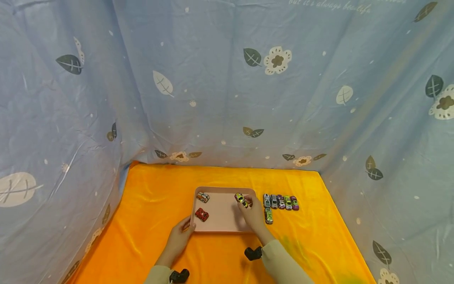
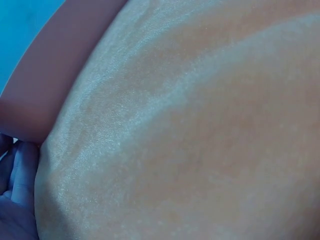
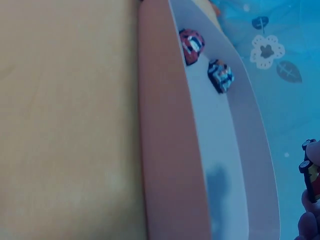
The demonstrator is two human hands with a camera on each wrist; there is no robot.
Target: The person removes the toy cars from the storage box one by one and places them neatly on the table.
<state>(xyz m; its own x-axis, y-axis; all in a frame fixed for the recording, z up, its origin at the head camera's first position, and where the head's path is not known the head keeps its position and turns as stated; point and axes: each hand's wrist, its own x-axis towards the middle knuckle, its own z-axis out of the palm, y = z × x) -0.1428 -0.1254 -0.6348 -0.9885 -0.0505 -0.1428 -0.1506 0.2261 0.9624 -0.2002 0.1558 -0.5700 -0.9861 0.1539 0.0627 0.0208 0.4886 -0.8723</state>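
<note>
A pale pink tray [image 1: 223,231] lies on the orange cloth. My left hand [image 1: 178,239] grips its near left corner, thumb at the rim and fingers against the outer side; in the left wrist view, fingers [image 2: 24,172] touch the tray wall [image 2: 50,65]. Over the tray's right part, my right hand [image 1: 253,215] pinches a yellow toy car [image 1: 241,199] above the tray floor. Inside the tray at the left are a red toy car [image 1: 201,214] and an orange-and-white toy car [image 1: 203,197]. Both also show in the right wrist view.
Right of the tray several toy cars [image 1: 281,201] stand side by side in a row, with a green toy car [image 1: 268,215] in front of the leftmost. Blue patterned curtains [image 1: 220,98] enclose the orange cloth [image 1: 152,197] at the back and both sides.
</note>
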